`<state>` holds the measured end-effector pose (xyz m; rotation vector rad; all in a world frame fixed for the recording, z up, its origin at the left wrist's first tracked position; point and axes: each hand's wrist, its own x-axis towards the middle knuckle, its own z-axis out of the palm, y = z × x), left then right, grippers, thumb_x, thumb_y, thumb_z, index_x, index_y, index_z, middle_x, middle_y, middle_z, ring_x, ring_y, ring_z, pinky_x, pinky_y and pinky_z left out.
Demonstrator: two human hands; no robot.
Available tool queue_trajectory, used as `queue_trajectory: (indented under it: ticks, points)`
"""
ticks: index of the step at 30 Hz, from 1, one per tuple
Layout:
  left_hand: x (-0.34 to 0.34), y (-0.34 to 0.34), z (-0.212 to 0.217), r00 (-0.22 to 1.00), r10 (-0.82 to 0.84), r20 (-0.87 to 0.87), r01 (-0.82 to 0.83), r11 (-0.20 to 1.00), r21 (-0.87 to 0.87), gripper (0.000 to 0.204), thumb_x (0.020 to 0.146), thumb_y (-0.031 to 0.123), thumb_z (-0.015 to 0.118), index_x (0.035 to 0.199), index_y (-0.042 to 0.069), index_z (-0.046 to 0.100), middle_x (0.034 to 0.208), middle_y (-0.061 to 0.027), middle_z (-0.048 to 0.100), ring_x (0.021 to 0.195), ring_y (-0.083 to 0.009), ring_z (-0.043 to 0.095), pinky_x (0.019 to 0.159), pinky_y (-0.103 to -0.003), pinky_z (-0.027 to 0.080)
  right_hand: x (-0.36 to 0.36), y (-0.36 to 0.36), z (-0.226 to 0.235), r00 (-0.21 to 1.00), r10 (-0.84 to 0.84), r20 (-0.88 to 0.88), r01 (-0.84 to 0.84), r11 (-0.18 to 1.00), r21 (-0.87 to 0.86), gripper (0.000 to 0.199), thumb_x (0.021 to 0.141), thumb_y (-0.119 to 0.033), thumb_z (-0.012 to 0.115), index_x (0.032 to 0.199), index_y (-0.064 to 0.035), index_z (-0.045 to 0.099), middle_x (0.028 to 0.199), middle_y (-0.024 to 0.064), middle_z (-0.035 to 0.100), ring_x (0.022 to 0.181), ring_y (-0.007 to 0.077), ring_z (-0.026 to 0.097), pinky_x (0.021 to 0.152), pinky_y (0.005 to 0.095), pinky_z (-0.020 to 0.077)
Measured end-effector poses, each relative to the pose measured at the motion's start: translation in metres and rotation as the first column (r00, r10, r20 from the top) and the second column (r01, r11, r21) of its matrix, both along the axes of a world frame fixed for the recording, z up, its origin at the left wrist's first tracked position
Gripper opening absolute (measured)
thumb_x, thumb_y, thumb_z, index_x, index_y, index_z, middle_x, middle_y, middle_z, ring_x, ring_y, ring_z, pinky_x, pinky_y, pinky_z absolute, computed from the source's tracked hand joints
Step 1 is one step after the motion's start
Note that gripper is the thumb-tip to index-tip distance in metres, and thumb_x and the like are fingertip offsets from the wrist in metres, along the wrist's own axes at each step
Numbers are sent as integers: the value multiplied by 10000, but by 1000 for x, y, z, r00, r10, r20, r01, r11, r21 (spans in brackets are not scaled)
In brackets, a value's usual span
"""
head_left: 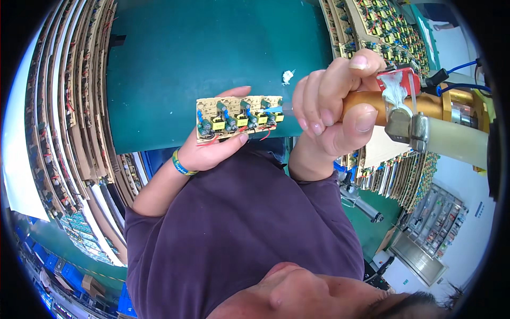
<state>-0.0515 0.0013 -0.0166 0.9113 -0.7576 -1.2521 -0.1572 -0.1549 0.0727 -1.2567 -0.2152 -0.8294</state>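
My left hand (219, 151) grips a tan circuit board panel (207, 106) by its left part, thumb along the near edge and fingers behind it. Yellow transformers, green and blue parts and red wires stand on the panel. My right hand (334, 103) is wrapped around a glue dispensing gun (425, 106) with a gold barrel, a red piece on top and white paste smeared over it. The gun's pale blue nozzle (273, 109) points left and reaches the parts at the panel's right side. Whether the tip touches a part, I cannot tell.
A green work table (159, 69) lies beyond my hands, with a white paste blob (288, 77) on it. Stacked boards on cardboard (79, 106) rise at the left, and more boards (385, 32) at the far right. A thick pale hose (457, 141) runs from the gun.
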Motion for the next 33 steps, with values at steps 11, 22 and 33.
queue_trajectory:
  ticks: [11, 22, 33]
  points:
    - [-5, -4, -6, 999, -37, 10, 37, 998, 47, 642, 823, -21, 546, 1403, 24, 273, 1236, -84, 529, 1136, -130, 509, 980, -289, 383, 4, 10, 9, 997, -60, -51, 61, 998, 14, 615, 903, -373, 577, 1320, -24, 291, 643, 1, 436, 432, 79, 412, 365, 214, 365]
    - [-6, -6, -9, 997, -59, 39, 59, 998, -5, 594, 826, -8, 552, 1371, 2, 316, 1402, -84, 373, 1181, -134, 466, 987, -292, 375, 7, 17, 3, 1000, -21, -22, 22, 999, 46, 499, 912, -362, 570, 1244, -53, 364, 638, -6, 424, 434, 71, 400, 379, 210, 344]
    - [-8, -7, -10, 997, -65, 48, 66, 998, -17, 593, 825, -34, 544, 1368, -2, 309, 1402, -90, 376, 1173, -132, 476, 981, -292, 383, 3, 15, 2, 1000, -8, -15, 9, 998, 68, 471, 910, -354, 575, 1211, -48, 379, 631, -7, 424, 429, 70, 401, 369, 211, 352]
